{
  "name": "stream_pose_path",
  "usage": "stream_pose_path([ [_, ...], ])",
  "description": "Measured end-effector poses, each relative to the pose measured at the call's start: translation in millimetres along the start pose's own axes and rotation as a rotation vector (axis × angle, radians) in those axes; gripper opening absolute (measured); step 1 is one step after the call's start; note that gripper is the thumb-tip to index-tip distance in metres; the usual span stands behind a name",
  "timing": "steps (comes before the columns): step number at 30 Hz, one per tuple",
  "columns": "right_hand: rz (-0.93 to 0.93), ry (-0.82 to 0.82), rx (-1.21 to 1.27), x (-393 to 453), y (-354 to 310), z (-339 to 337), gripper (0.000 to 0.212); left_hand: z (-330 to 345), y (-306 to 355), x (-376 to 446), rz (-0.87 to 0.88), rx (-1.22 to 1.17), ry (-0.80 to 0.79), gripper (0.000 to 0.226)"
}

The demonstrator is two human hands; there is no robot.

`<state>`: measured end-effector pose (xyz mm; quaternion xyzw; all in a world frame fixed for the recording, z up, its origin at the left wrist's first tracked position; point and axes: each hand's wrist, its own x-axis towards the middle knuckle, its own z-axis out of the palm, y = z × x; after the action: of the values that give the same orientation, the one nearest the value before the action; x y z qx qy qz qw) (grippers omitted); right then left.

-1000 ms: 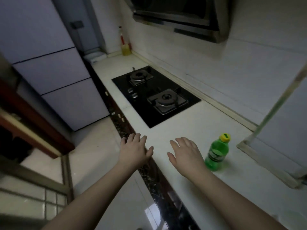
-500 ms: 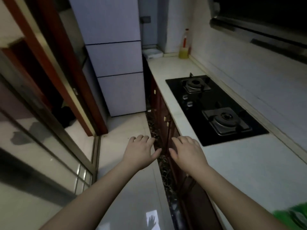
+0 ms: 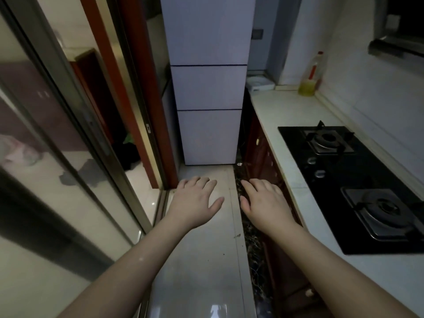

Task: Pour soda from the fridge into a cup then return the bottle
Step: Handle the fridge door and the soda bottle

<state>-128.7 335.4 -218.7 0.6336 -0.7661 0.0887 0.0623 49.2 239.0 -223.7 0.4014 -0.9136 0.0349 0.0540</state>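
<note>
Soda bottle and cup are both out of view at this moment; where either stands cannot be told. Fridge, at 12 o'clock at the far end of the aisle, is a tall box with three flat, pale, matte door panels parted by thin dark seams; all three are closed and no handles are visible.

Left hand and right hand float palm-down, side by side above the floor, fingers spread and relaxed, holding nothing and touching nothing.

Likely step (a judgement): the approach to the fridge, nothing poured yet.

Risks, in order of nearness:
- Handle-free doors may give a poor purchase; fingers could slip off a panel edge, or the wrong compartment could be opened.
- Glossy floor tiles reflect light strongly; footing could fail if they are wet, which cannot be told.
- Surface edge runs hard along the 3 o'clock side just beside the right hand; a swinging arm could knock it.
- Sliding glass door, with its metal frame, closes in the 9 o'clock side and narrows the aisle.
- Dim light blunts fine detail.

Surroundings: the pale, smooth, stone-like surface carries a black glass hob with two metal burners at 3 o'clock, and a tall translucent bottle of yellow liquid at 1 o'clock against the wall. Dark red-brown cabinet fronts sit below the surface.
</note>
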Motion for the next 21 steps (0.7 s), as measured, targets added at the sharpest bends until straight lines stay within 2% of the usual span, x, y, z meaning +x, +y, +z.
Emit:
stream_pose_path([
  [10, -0.055, -0.039, 0.009, 136.6, 29.3, 35.5, 0.046, 12.0, -47.6, 123.6, -0.065, 0.043, 0.012, 0.063],
  [21, -0.122, -0.037, 0.053, 300.2, 71.4, 38.6, 0.045, 1.3, -81.9, 268.2, -0.138, 0.087, -0.011, 0.058],
])
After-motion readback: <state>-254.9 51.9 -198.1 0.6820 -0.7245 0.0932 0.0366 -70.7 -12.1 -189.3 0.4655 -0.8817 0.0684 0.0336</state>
